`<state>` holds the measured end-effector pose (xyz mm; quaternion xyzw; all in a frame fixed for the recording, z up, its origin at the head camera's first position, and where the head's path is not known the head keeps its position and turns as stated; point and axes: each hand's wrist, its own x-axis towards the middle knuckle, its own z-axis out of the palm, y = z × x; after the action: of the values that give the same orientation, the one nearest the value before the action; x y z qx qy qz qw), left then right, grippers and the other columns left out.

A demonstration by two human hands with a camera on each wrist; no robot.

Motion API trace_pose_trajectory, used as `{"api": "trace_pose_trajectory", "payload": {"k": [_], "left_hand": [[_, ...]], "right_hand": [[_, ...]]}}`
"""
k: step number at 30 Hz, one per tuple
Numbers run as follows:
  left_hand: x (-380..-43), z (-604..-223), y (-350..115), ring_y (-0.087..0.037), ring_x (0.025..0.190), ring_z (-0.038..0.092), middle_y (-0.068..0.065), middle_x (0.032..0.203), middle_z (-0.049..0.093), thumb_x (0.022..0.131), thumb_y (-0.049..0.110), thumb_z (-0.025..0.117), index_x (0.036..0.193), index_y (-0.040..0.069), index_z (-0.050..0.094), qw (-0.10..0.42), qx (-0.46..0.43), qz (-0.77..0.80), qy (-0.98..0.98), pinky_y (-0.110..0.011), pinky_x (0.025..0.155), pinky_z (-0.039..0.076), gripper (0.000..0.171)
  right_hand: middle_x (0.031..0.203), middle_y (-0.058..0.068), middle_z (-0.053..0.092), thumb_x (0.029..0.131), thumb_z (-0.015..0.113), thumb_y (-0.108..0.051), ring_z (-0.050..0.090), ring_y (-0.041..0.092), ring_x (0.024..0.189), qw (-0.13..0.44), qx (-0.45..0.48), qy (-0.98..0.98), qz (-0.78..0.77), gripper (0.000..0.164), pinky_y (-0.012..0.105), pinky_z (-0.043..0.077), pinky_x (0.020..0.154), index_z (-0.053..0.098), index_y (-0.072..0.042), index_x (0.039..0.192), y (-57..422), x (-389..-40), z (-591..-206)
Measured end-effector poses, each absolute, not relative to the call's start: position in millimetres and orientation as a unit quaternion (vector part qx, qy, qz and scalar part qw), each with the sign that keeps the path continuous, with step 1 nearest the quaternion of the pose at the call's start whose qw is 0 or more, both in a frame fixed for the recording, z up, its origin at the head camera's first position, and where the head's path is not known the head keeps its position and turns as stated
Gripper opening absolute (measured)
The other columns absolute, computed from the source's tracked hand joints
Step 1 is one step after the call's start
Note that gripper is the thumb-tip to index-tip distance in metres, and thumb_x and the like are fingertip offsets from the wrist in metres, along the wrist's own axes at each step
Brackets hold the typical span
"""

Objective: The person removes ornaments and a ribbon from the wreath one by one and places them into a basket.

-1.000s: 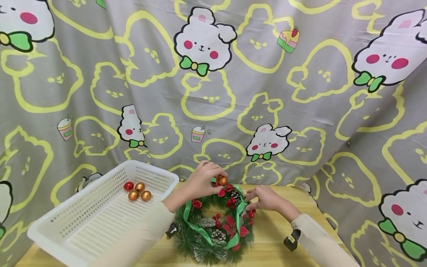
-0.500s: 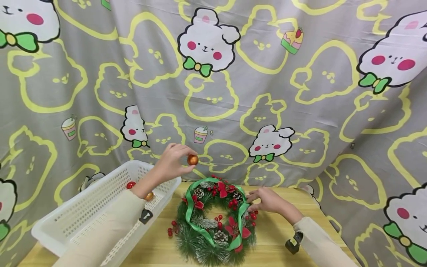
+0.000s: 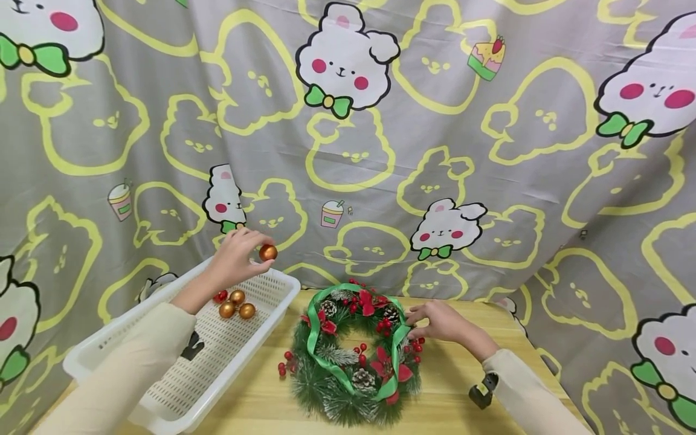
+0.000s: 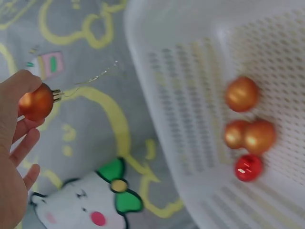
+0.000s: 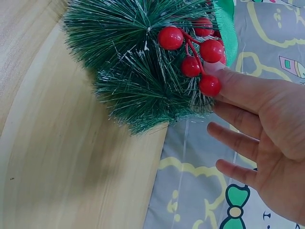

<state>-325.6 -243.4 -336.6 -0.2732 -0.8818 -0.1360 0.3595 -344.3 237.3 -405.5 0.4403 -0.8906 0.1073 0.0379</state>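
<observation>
My left hand (image 3: 237, 257) pinches a copper-coloured bauble (image 3: 268, 252) between thumb and fingers, up over the far right corner of the white basket (image 3: 283, 302). In the left wrist view a thin gold string trails from the cap of that bauble (image 4: 37, 102). A green Christmas wreath (image 3: 348, 405) lies on the table, with red flowers, berries and pine cones on it. Green ribbon (image 3: 312, 338) runs loosely in a loop over it. My right hand (image 3: 443, 320) holds the wreath's right edge by thumb and forefinger, beside red berries (image 5: 209, 86); its other fingers are spread.
Inside the basket lie three gold baubles (image 3: 247, 311) and a red bauble (image 4: 248, 167). The basket stands left of the wreath on the wooden table (image 3: 446, 386). A grey cartoon-print curtain (image 3: 370, 205) hangs right behind the table.
My left hand has carried the bauble from above the back of the wreath leftwards and up, to over the basket's far end. The right hand stays at the wreath's edge.
</observation>
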Motion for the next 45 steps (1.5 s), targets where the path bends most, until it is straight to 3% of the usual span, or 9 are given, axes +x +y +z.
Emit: {"api": "trace_pose_trajectory", "payload": {"k": [6,14,24,34,45], "left_hand": [[-326.7,-358.1,-262.0,-0.031,0.09,0.057,-0.007,0.095,0.07,0.082,0.018,0.083,0.107,0.006,0.069,0.339,-0.26,-0.106,-0.898,-0.052,0.081,0.04,0.031],[-328.9,-382.2,-278.7,-0.028,0.089,0.054,-0.009,0.101,0.069,0.087,0.019,0.079,0.107,0.006,0.066,0.281,-0.215,-0.074,-0.932,-0.049,0.08,0.041,0.028],[-331.0,-408.8,-295.8,-0.033,0.096,0.055,-0.011,0.103,0.067,0.09,0.018,0.077,0.106,0.006,0.061,0.244,-0.191,-0.063,-0.949,-0.057,0.084,0.042,0.026],[-337.2,-434.8,-301.7,-0.028,0.087,0.05,-0.007,0.096,0.06,0.089,0.021,0.079,0.105,0.008,0.059,0.245,-0.189,-0.041,-0.95,-0.044,0.071,0.038,0.029],[-336.7,-450.3,-300.9,-0.031,0.089,0.054,-0.012,0.102,0.062,0.089,0.028,0.08,0.104,0.007,0.061,0.253,-0.195,0.012,-0.948,-0.049,0.072,0.045,0.032]], "right_hand": [[0.118,0.019,0.074,0.086,0.081,-0.029,0.069,0.038,0.115,0.032,0.435,-0.892,0.115,0.025,0.027,0.047,0.069,0.082,-0.011,0.104,237.1,-342.9,-405.5],[0.118,0.017,0.074,0.085,0.081,-0.028,0.068,0.04,0.115,0.033,0.433,-0.894,0.108,0.024,0.037,0.056,0.077,0.082,-0.011,0.103,238.9,-341.9,-405.7],[0.118,0.019,0.074,0.085,0.081,-0.027,0.069,0.039,0.114,0.033,0.439,-0.891,0.112,0.024,0.032,0.054,0.073,0.082,-0.01,0.103,239.8,-342.8,-406.8],[0.117,0.019,0.074,0.085,0.081,-0.027,0.069,0.038,0.114,0.034,0.436,-0.891,0.119,0.024,0.026,0.048,0.07,0.082,-0.01,0.102,239.9,-343.3,-407.8],[0.116,0.019,0.074,0.085,0.082,-0.028,0.069,0.039,0.115,0.036,0.439,-0.89,0.122,0.025,0.024,0.046,0.069,0.082,-0.01,0.101,240.6,-344.9,-408.6]]}}
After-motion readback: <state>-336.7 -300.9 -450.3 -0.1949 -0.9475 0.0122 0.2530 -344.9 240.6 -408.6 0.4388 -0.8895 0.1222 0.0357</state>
